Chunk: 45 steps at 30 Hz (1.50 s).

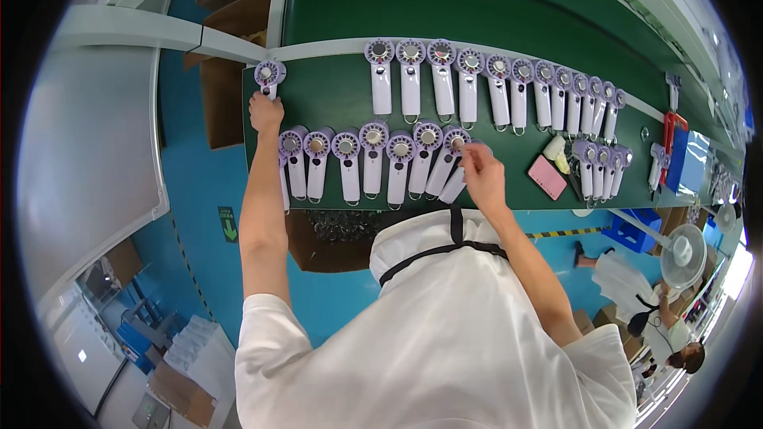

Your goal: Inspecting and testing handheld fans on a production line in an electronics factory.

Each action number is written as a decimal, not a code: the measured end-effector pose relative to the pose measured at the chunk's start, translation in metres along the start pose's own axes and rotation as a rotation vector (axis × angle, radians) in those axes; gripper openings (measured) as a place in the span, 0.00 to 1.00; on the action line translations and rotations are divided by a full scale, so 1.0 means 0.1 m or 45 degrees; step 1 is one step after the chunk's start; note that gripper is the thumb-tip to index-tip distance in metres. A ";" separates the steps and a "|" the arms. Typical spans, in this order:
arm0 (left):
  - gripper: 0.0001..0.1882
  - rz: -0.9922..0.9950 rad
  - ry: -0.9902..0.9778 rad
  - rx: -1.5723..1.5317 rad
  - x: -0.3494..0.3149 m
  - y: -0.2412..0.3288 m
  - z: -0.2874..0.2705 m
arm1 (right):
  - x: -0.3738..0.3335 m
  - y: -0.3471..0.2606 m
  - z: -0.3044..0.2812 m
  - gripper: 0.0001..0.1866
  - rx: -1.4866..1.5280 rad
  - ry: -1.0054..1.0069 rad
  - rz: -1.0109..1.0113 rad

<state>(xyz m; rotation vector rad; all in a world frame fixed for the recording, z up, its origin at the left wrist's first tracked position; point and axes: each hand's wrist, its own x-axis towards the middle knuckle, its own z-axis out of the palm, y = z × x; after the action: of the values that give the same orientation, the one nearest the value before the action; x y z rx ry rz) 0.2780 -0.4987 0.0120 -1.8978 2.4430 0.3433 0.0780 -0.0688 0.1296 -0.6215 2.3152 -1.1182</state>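
Observation:
My left hand (266, 113) is closed round the handle of a lilac and white handheld fan (270, 73) at the table's far left corner. My right hand (485, 175) is at the right end of the near row, its fingers bent together over the head of a tilted handheld fan (452, 187). That fan's head is mostly covered by the hand. Beside it, another fan (442, 167) leans at a slant, and several more fans (373, 159) lie in the row to the left. A far row of fans (411, 83) runs along the back of the green table (334, 99).
Right of my right hand lie a pink rectangular pad (547, 177), a crumpled pale yellow item (556, 151) and a cluster of fans (598, 168). A blue bin (690, 160) stands farther right. Below the front edge sits a cardboard box (318, 250). A co-worker (648, 310) is at lower right.

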 end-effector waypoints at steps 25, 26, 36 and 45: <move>0.31 0.938 -0.296 -0.861 -3.31 1.79 -1.24 | -0.35 -0.51 -0.29 0.15 1.155 -0.421 0.527; 0.31 0.905 -0.497 -0.912 -3.31 1.75 -1.28 | -0.36 -0.51 -0.34 0.15 1.155 -0.475 0.518; 0.38 0.999 -0.414 -1.169 -3.03 1.67 -1.64 | -0.50 -0.71 -0.39 0.16 0.958 -0.695 0.412; 0.36 1.052 -0.473 -1.266 -3.04 1.73 -1.73 | -0.65 -0.85 -0.46 0.18 1.023 -0.755 0.463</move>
<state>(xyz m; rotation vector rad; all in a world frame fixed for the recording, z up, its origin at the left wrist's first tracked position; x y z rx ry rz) 0.2089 -0.2019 0.2552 -0.5832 2.8204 1.9828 0.1163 -0.0517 0.2383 -0.1637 1.2567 -1.3192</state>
